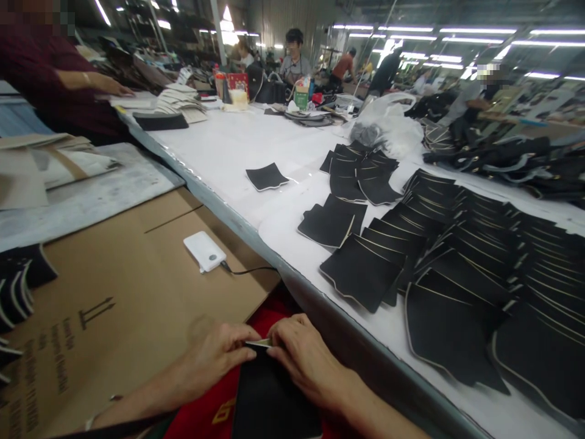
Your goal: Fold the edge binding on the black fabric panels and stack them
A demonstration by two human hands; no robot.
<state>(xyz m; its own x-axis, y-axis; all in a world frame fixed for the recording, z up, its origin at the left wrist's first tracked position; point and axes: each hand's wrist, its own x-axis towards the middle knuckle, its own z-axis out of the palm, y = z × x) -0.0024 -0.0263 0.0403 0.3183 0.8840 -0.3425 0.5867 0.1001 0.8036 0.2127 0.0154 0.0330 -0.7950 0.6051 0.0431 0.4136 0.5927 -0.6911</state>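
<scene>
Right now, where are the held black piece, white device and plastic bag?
Held black piece (274, 396), head view: its broad face.
White device (202, 251), head view: its top face.
Plastic bag (397, 125), head view: its crumpled side.

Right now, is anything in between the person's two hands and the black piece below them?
Nothing visible is in the way: the left hand and the right hand both pinch the black panel directly, at its pale-edged far end.

Free lane on white tabletop (208, 146), piled black panels (464, 268) rightward
</scene>
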